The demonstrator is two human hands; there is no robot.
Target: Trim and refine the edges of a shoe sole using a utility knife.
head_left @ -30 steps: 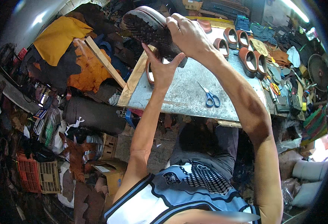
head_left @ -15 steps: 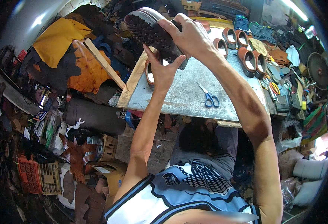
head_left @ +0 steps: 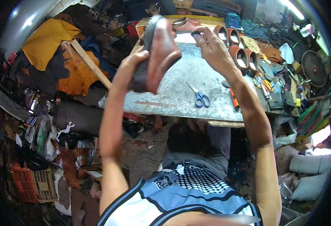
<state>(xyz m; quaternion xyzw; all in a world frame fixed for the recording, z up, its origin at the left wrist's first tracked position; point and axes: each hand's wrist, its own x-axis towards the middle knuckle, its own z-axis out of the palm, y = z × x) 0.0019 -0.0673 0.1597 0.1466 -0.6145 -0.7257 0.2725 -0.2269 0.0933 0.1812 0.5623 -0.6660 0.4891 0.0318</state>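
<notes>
On the grey tabletop (head_left: 173, 90) — scissors (head_left: 199, 96), brown shoes (head_left: 239, 60), an orange-handled tool (head_left: 233, 98).

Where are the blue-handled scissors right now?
In the head view, the scissors lie on the grey tabletop near its front edge, right of the brown shoe in the left hand and left of the orange-handled tool.

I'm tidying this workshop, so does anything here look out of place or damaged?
Left of the metal tabletop, yellow and orange leather-like pieces lie rumpled in a heap beside a slanting wooden bar, which looks jumbled. The brown shoe in the left hand shows no plain damage on its visible side.
</notes>
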